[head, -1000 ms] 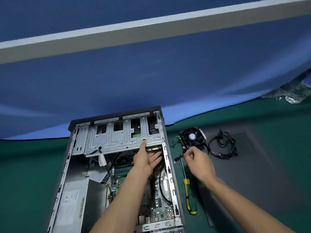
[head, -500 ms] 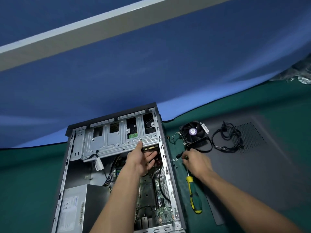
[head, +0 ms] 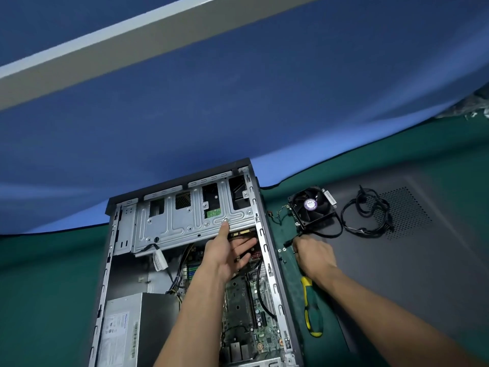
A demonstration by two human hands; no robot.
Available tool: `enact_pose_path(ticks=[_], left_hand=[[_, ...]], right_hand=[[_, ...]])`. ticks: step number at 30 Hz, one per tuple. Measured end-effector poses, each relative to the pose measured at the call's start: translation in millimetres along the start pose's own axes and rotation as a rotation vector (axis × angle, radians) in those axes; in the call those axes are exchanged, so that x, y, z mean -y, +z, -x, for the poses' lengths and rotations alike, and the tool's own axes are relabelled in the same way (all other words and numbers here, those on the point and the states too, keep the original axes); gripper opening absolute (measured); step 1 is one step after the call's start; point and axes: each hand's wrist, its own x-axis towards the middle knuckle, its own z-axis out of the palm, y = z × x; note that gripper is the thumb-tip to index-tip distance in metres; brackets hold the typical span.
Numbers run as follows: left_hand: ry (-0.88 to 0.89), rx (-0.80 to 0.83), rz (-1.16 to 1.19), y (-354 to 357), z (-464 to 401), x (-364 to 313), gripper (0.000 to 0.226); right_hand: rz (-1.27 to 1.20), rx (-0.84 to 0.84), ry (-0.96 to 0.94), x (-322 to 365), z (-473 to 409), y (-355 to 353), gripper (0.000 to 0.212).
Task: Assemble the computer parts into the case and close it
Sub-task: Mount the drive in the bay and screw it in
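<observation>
The open computer case (head: pixel 267 234) lies flat on the green mat. A silver drive cage (head: pixel 185 223) spans its far end, above the motherboard (head: pixel 243 308). My left hand (head: pixel 227 255) reaches into the case, its index fingertip on a screw hole at the cage's lower edge and the other fingers spread, holding nothing. My right hand (head: pixel 315 256) rests on the mat just right of the case, fingers curled down beside a few small screws (head: pixel 282 250). What lies under those fingers is hidden. A screwdriver (head: pixel 312 311) with a yellow-green handle lies under my right wrist.
A black cooler fan (head: pixel 312 207) sits on the mat right of the case, with a coiled black cable (head: pixel 367 215) on the grey side panel (head: pixel 397 274). The power supply (head: pixel 124 332) fills the case's near left corner. A blue partition rises behind.
My right hand dropped from above the screwdriver tip to the mat by the screws. The left hand kept its finger on the cage. The view tilted slightly upward.
</observation>
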Motion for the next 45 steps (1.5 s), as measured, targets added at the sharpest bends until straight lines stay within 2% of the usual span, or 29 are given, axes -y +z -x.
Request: enact_pose_path(ticks=[8,12,18,21,29,33,41,45], left_hand=[[0.004,0.009,-0.054,-2,2,-1,0.044],[-0.020,0.020,-0.091,-3,2,-2,0.054],[-0.014,0.021,-0.092,-1,2,-1,0.055],[-0.001,0.021,-0.089,-2,1,-1,0.053],[0.013,0.007,-0.076,-2,2,0,0.048],[0.014,0.002,-0.074,-2,2,0,0.047],[0.013,-0.006,-0.078,-1,2,0,0.046],[0.014,-0.018,-0.097,1,2,-1,0.049]], right_hand=[[-0.102,0.002,-0.022,-8,0,3,0.025],[-0.171,-0.003,-0.036,-10,-1,6,0.021],[-0.290,-0.009,0.069,-8,-3,11,0.011],[-0.313,-0.005,0.097,-8,-3,13,0.014],[-0.150,-0.045,-0.101,-5,2,12,0.017],[-0.119,0.001,-0.203,0,5,13,0.015],[-0.164,0.015,-0.171,5,2,13,0.013],[-0.329,0.062,-0.017,6,5,13,0.020]])
